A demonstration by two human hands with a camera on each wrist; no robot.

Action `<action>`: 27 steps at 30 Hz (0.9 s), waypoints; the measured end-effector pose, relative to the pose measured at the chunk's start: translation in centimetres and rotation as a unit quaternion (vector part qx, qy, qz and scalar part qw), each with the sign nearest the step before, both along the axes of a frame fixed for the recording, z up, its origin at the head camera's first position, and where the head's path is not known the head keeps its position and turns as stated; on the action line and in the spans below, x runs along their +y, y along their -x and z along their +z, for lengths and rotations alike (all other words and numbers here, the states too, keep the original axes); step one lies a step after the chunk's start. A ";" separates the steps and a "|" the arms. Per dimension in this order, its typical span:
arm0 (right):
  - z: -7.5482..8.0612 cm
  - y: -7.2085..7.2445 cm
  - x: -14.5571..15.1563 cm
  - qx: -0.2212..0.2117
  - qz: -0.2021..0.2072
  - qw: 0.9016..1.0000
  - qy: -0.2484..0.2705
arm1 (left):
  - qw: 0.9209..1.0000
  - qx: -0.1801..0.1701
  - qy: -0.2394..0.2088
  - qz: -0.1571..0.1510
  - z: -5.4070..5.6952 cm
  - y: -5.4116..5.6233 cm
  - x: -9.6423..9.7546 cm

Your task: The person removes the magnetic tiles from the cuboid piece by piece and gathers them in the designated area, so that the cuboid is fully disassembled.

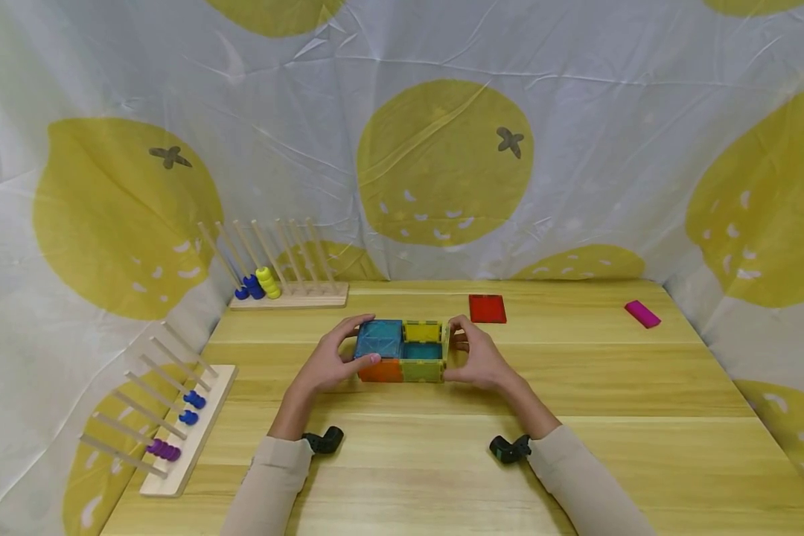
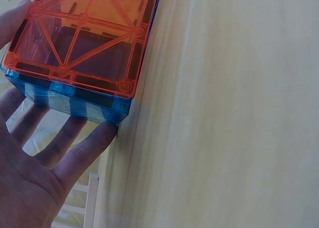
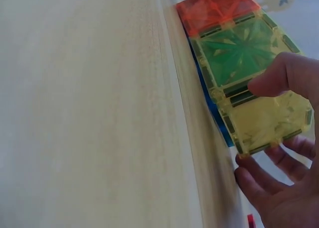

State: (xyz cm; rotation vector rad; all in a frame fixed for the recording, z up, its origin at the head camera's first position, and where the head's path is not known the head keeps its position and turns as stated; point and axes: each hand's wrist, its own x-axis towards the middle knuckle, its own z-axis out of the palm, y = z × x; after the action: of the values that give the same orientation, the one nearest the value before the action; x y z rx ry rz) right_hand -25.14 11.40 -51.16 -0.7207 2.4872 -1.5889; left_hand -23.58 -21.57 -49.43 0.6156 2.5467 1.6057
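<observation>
A box of see-through magnetic tiles lies on the table. Its left half has a blue tile on top and an orange tile in front. The right half has no top, with a yellow back tile and a yellow-green front tile. My left hand holds the left end, thumb at the front and fingers against the blue side. At the right end my right hand grips a yellow end tile between thumb and fingers. This tile touches the box.
Behind the right hand lies a red square tile, and farther right a magenta block. Two wooden bead racks stand on the left: one at the back, one nearer. A lemon-print cloth hangs behind the table.
</observation>
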 end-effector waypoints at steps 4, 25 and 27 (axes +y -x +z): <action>0.0 0.0 0.2 0.013 -0.005 1.000 0.003 | 1.000 -0.005 -0.002 0.001 0.1 0.1 0.0; 2.4 0.6 6.1 0.085 -0.042 0.993 -0.066 | 1.000 -0.004 0.002 -0.003 -0.3 0.1 -0.2; 2.8 0.8 7.3 0.088 -0.049 0.992 -0.079 | 1.000 -0.003 0.002 -0.003 -0.3 0.1 -0.2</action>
State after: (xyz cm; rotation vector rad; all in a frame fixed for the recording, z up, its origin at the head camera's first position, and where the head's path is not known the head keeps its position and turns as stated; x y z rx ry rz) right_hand -25.94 18.70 -48.39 -0.7572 2.7777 -1.3906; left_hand -23.70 -21.78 -49.75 0.6165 2.5423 1.5969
